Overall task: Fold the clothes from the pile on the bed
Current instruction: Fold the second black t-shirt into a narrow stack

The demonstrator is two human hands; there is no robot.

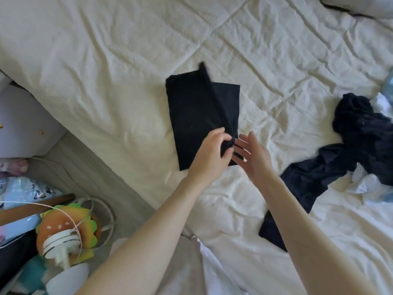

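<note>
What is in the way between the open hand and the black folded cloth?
Nothing visible. The right hand hovers open beside the black folded cloth, with only bare cream bedsheet around. The left hand already pinches its corner.

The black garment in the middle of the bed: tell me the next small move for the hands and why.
Probably lay the pinched flap flat. The left hand pinches a bunched near corner of the black garment, whose top layer sits askew over the layer beneath, while the right hand hovers open beside it, free to smooth the fold.
</note>
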